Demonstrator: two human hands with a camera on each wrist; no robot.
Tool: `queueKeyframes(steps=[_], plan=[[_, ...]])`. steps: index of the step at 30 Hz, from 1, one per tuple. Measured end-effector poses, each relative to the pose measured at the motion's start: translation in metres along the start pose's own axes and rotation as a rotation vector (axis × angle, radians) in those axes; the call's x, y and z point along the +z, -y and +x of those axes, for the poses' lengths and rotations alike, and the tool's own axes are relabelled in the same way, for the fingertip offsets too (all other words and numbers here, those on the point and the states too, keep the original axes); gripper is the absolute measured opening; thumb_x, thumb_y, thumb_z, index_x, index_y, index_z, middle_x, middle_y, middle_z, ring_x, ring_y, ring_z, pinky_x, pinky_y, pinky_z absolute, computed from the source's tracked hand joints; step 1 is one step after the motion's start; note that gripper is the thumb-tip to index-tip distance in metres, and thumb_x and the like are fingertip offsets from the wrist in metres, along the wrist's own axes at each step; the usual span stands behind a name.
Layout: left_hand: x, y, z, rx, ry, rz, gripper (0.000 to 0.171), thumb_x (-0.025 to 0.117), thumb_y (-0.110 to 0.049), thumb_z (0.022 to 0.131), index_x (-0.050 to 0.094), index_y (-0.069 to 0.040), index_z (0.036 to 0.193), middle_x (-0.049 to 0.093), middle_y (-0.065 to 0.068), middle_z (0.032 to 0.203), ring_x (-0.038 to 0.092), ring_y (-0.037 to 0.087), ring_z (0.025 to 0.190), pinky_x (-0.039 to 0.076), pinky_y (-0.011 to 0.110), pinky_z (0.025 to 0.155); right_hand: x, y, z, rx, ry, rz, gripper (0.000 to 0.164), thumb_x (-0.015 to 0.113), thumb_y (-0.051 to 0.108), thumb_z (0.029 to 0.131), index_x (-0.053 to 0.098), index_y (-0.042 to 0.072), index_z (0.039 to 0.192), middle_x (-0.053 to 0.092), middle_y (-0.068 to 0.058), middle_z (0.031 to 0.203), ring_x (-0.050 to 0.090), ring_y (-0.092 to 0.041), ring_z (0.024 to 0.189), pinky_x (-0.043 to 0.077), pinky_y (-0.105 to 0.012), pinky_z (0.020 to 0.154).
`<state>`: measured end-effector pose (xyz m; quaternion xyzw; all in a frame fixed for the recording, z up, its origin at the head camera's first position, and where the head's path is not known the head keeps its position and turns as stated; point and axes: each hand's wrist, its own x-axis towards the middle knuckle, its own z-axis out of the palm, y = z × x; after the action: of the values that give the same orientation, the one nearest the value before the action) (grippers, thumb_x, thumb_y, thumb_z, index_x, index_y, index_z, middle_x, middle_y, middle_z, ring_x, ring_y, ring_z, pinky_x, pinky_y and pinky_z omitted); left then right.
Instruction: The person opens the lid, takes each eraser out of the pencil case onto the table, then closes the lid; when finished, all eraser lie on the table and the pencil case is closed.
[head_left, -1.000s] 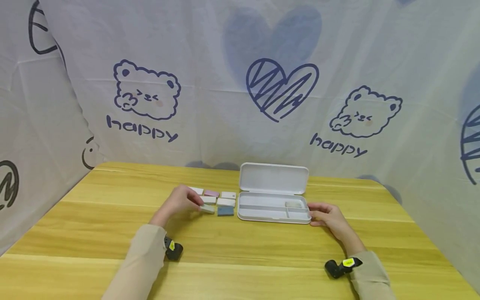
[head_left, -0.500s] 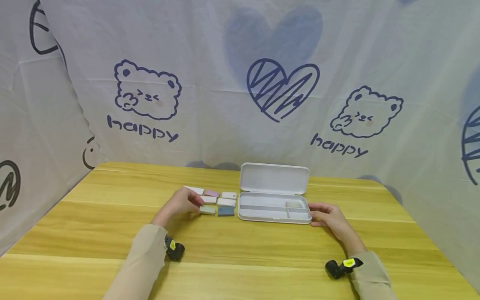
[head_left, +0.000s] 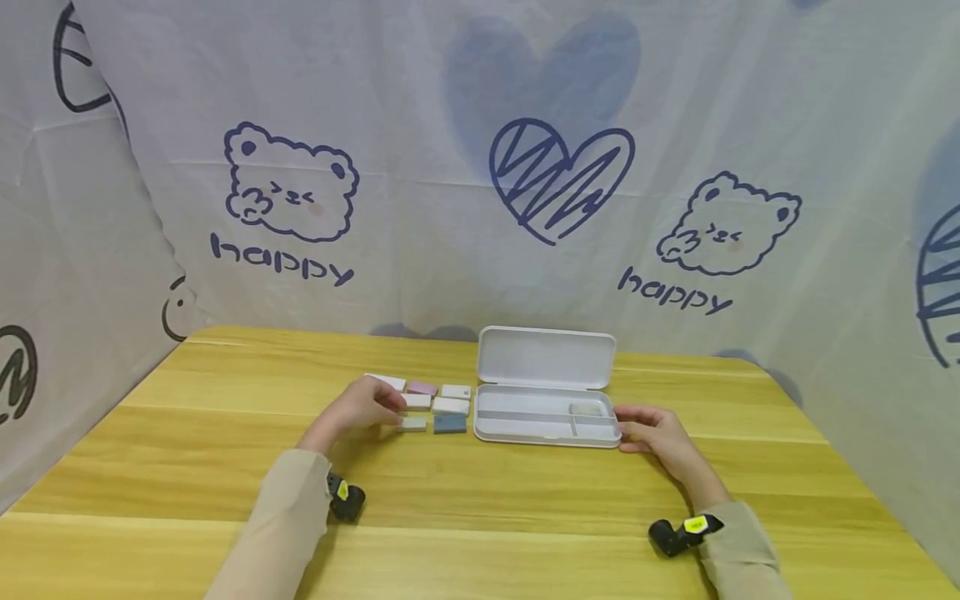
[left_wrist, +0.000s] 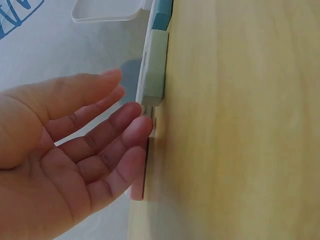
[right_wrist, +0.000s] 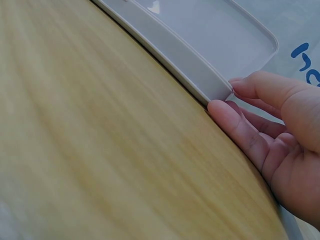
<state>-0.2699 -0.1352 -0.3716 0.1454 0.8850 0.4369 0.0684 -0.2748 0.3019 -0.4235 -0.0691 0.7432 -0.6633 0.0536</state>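
My left hand (head_left: pixel 365 404) is at the left side of a group of small eraser-like blocks, fingers loosely bent and apart. In the left wrist view its fingertips are close to the end of a pale green eraser (left_wrist: pixel 155 67), with nothing pinched between thumb and fingers. That eraser lies beside a blue eraser (head_left: pixel 450 424). White erasers (head_left: pixel 450 406) and a lilac one (head_left: pixel 422 388) lie behind. My right hand (head_left: pixel 652 433) holds the right end of a white pencil case (head_left: pixel 525 427), thumb and fingertips at its corner. The case lies with its lid (head_left: pixel 547 357) raised.
A pale block (head_left: pixel 586 409) lies in the case's rear compartment. Low dividers (head_left: pixel 573 427) split the tray. The wooden table (head_left: pixel 495 517) reaches back to a printed cloth (head_left: pixel 420 250) close behind the lid.
The pale green eraser, slanted and touched by my left fingers a second ago, now lies straight in line with the blue one. My right hand has stayed on the case.
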Motion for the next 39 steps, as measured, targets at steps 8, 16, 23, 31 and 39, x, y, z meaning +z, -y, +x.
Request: queueKeyframes(steps=[8,16,23,31,39], plan=[[0.000,-0.012,0.004,-0.017,-0.050,0.025,0.020,0.066,-0.001,0.075,0.063,0.006,0.093,0.063,0.008,0.084,0.056,0.019,0.076,0.047,0.032,0.069,0.000,0.000,0.000,-0.001,0.006,-0.007,0.044,0.055,-0.002,0.084,0.039,-0.020,0.120,0.059,-0.009,0.101,0.061,-0.013,0.078,0.051,-0.030,0.065],[0.007,-0.022,0.010,0.015,-0.071,-0.017,0.020,0.065,-0.005,0.078,0.064,0.005,0.096,0.063,0.007,0.085,0.056,0.018,0.077,0.046,0.032,0.071,-0.001,0.001,-0.001,0.006,-0.006,-0.008,0.044,0.056,-0.002,0.084,0.039,-0.021,0.120,0.060,-0.008,0.099,0.061,-0.013,0.077,0.052,-0.029,0.064],[0.020,-0.034,0.020,0.074,-0.047,-0.157,0.020,0.063,-0.001,0.079,0.061,0.011,0.096,0.063,0.009,0.081,0.057,0.014,0.071,0.048,0.029,0.067,-0.002,0.003,-0.004,-0.004,0.001,-0.010,0.044,0.055,-0.001,0.085,0.038,-0.021,0.120,0.058,-0.014,0.104,0.061,-0.012,0.077,0.051,-0.029,0.064],[0.038,-0.049,0.032,0.085,-0.038,-0.182,0.020,0.064,-0.002,0.079,0.062,0.009,0.096,0.064,0.006,0.078,0.058,0.012,0.068,0.049,0.034,0.067,0.000,0.002,-0.002,0.005,-0.009,-0.003,0.044,0.056,-0.002,0.084,0.039,-0.021,0.120,0.060,-0.012,0.101,0.060,-0.013,0.077,0.051,-0.029,0.065],[0.056,-0.062,0.043,0.114,-0.008,-0.187,0.019,0.065,-0.003,0.079,0.063,0.008,0.094,0.064,0.005,0.078,0.057,0.011,0.068,0.047,0.026,0.063,0.000,0.000,-0.001,-0.006,-0.001,0.000,0.043,0.055,-0.004,0.084,0.038,-0.022,0.120,0.059,-0.014,0.102,0.060,-0.013,0.077,0.052,-0.029,0.064]])
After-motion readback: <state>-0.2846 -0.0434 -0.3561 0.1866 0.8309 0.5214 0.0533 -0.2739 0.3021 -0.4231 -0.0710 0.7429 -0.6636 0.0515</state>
